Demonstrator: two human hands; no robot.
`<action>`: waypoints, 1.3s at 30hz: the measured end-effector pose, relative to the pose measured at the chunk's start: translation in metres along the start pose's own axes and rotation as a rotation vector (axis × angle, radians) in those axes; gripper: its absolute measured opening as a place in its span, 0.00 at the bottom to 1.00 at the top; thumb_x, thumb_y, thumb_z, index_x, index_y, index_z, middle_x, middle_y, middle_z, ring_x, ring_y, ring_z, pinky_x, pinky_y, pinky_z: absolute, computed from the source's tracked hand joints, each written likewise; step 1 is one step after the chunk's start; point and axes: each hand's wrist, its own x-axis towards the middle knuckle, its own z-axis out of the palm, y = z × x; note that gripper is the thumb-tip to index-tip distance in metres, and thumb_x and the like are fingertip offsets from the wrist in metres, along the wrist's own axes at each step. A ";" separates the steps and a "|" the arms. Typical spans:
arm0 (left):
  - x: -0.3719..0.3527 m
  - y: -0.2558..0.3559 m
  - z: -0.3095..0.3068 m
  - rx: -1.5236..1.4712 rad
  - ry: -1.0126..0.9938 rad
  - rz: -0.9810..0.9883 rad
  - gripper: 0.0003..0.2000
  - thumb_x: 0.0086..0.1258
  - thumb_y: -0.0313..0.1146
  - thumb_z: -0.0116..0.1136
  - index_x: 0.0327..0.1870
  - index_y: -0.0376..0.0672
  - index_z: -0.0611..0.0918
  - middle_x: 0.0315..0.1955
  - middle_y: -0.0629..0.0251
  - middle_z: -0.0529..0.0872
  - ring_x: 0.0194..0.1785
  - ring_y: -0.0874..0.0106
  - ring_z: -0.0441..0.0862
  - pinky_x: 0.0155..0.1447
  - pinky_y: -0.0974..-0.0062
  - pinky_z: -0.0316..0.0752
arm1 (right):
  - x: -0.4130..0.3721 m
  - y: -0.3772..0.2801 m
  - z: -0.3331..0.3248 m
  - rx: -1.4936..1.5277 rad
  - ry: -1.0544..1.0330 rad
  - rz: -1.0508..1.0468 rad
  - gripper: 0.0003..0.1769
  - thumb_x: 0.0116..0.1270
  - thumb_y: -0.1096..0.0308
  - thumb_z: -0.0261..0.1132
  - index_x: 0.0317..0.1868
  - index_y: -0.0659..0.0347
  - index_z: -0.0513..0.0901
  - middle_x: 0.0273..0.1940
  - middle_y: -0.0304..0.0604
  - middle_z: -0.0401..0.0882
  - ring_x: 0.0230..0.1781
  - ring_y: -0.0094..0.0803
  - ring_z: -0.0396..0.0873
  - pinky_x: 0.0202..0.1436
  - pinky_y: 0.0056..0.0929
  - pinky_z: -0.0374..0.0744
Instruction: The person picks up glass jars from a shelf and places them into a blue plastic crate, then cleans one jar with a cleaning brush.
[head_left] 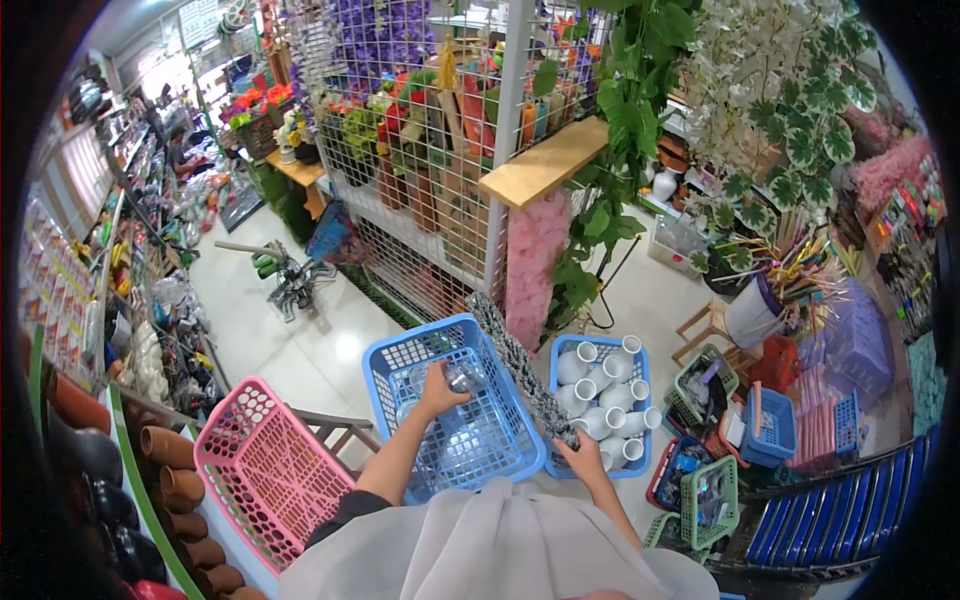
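Observation:
My left hand reaches into a blue plastic basket, its fingers closed on a clear, rounded glass-like vessel. More clear items lie at the left side of that basket, too indistinct to name. My right hand is closed around the lower end of a long grey fluffy duster. The duster slants up and away between the two blue baskets. Beside the right hand, a second blue basket holds several white vases.
An empty pink basket stands at left, beside terracotta pots on a shelf. Ahead rises a white wire-grid rack with a wooden ledge. Green baskets and blue slatted goods crowd the right.

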 end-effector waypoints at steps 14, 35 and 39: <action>-0.073 0.111 -0.059 -1.585 0.081 -0.338 0.32 0.71 0.61 0.44 0.70 0.52 0.67 0.64 0.64 0.73 0.66 0.58 0.71 0.63 0.47 0.71 | 0.001 0.028 -0.024 0.074 -0.296 -0.040 0.30 0.63 0.48 0.67 0.55 0.64 0.80 0.34 0.55 0.84 0.36 0.42 0.85 0.42 0.35 0.78; -0.168 0.216 -0.032 -1.462 0.367 -0.274 0.32 0.70 0.60 0.41 0.71 0.51 0.67 0.61 0.59 0.75 0.60 0.62 0.75 0.63 0.55 0.71 | -0.039 0.031 -0.156 -0.234 -0.314 -0.322 0.23 0.57 0.48 0.70 0.40 0.60 0.86 0.27 0.57 0.82 0.28 0.50 0.82 0.33 0.41 0.78; -0.181 0.219 -0.035 -1.404 0.375 -0.169 0.33 0.70 0.60 0.41 0.70 0.48 0.67 0.62 0.59 0.75 0.61 0.62 0.75 0.63 0.55 0.72 | -0.046 0.052 -0.156 -0.265 -0.345 -0.452 0.25 0.56 0.47 0.71 0.41 0.61 0.86 0.28 0.57 0.82 0.27 0.50 0.82 0.34 0.41 0.78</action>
